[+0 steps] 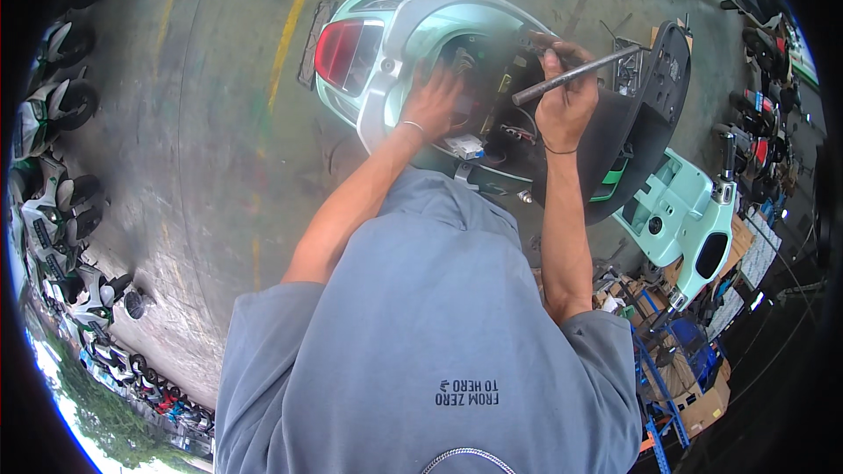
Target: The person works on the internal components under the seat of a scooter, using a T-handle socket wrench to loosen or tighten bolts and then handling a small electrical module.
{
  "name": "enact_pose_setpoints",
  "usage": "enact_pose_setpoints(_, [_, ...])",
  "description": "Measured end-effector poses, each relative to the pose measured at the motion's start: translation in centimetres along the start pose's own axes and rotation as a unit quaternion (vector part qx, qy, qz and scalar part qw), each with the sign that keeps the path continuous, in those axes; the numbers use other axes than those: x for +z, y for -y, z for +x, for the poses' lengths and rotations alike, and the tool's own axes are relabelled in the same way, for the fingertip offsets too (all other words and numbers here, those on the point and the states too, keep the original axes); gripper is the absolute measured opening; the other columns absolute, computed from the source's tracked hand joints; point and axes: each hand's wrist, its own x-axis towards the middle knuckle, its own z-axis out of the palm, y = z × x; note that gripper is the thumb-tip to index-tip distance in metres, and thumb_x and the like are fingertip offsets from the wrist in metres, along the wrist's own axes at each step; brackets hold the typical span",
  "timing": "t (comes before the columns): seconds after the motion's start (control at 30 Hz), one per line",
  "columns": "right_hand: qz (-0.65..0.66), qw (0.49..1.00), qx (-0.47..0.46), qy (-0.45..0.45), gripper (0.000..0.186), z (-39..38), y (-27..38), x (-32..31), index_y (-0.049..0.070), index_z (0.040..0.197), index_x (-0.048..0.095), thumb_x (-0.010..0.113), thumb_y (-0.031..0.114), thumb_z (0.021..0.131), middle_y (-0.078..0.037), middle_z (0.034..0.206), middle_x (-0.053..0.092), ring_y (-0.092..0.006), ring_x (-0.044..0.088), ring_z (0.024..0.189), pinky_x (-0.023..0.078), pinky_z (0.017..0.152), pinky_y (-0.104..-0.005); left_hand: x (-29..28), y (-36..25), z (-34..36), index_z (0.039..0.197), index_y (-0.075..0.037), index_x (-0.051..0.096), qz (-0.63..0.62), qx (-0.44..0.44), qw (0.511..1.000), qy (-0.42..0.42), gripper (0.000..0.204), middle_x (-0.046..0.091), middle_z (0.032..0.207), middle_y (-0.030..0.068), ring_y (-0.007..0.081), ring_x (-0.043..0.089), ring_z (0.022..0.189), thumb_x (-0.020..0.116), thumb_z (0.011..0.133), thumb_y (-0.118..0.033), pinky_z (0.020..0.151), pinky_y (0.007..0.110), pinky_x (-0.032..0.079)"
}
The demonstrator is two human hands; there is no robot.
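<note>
A mint-green scooter body [338, 104] is in front of me, with a red tail light [336, 54] at its left end and a pale grab rail [376, 92] curving round it. The black seat [665, 105] is tilted up on the right, so the cavity beneath is exposed. My left hand [432, 104] reaches over the rail into the cavity's left side, fingers stretched out; their tips are hazy. My right hand [565, 105] is closed round a grey metal rod [542, 88], held slantwise above the cavity. A small white and blue box [465, 147] and loose wires [518, 133] sit near the cavity's closest edge.
The scooter's mint-green front with handlebar [689, 211] stands to the right. Beyond it are cardboard boxes [702, 408] and a blue metal rack [663, 395]. Rows of parked motorbikes [66, 219] line the left; others [760, 118] stand far right. Yellow lines [294, 22] cross the floor.
</note>
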Motion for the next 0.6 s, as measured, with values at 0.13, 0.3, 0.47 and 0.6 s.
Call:
enact_pose_setpoints(0.13, [0.020,1.000,-0.002,0.007,0.012,0.5,-0.2,0.3,-0.002,0.109,0.054,0.054,-0.002,0.097,-0.017,0.108,0.070,-0.0230,0.068,0.102,0.052,0.090,-0.0314,-0.3,0.0,-0.1,0.144,-0.010,0.044,-0.001,-0.002,1.000,0.008,0.083,0.046,0.140,0.0153,0.0326,0.028,0.144,0.074,0.071,-0.036,0.118,0.058,0.009])
enact_pose_setpoints(0.3, [-0.096,0.995,-0.025,0.021,0.015,0.7,0.9,0.5,-0.003,0.110,0.060,0.060,0.001,0.095,-0.013,0.103,0.072,-0.0171,0.069,0.095,0.054,0.082,-0.0276,-0.8,-0.1,0.0,0.144,-0.010,0.044,-0.027,-0.005,0.999,0.019,0.084,0.046,0.140,0.0154,0.0325,0.028,0.144,0.075,0.071,-0.035,0.118,0.058,0.009])
enact_pose_setpoints(0.47, [-0.147,0.988,-0.053,-0.001,0.018,-0.1,0.3,1.5,-0.001,0.109,0.065,0.068,0.007,0.092,-0.010,0.100,0.072,-0.0136,0.070,0.084,0.054,0.075,-0.0262,-0.7,-0.1,0.0,0.145,-0.010,0.043,-0.040,-0.007,0.999,0.009,0.084,0.045,0.140,0.0155,0.0324,0.028,0.144,0.075,0.071,-0.035,0.118,0.057,0.008])
enact_pose_setpoints(0.6, [-0.139,0.990,-0.013,-0.024,0.021,-0.1,0.2,2.2,-0.002,0.111,0.064,0.067,0.009,0.093,-0.011,0.101,0.070,-0.0162,0.069,0.090,0.053,0.080,-0.0303,-1.0,-0.1,0.0,0.145,-0.010,0.043,-0.048,-0.004,0.999,0.008,0.084,0.045,0.140,0.0155,0.0323,0.028,0.144,0.074,0.071,-0.034,0.119,0.057,0.007])
